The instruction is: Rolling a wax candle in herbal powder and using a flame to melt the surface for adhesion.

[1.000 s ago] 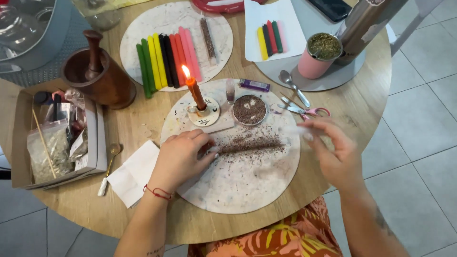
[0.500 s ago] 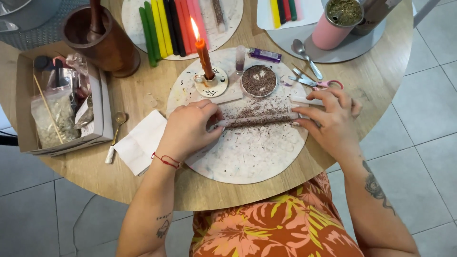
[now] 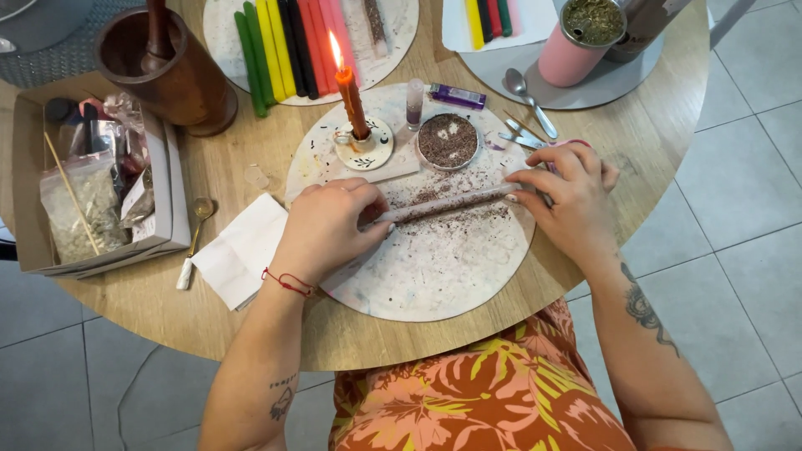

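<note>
Round marbled board [image 3: 434, 284] w/ herb-coated candle [image 3: 447, 203], ends pinched betw. left hand [image 3: 330, 230] & right hand [image 3: 568, 205] fingers.

Single head-worn view, looking steeply down, close over round wooden table [image 3: 635, 142], both hands framed

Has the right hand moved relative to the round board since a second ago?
Yes. The right hand came in from beyond the round board edge onto the candle.

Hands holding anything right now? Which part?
Yes: both hands grip one long candle coated in dark flakes, the left hand at its left end, the right hand at its right end.
</note>
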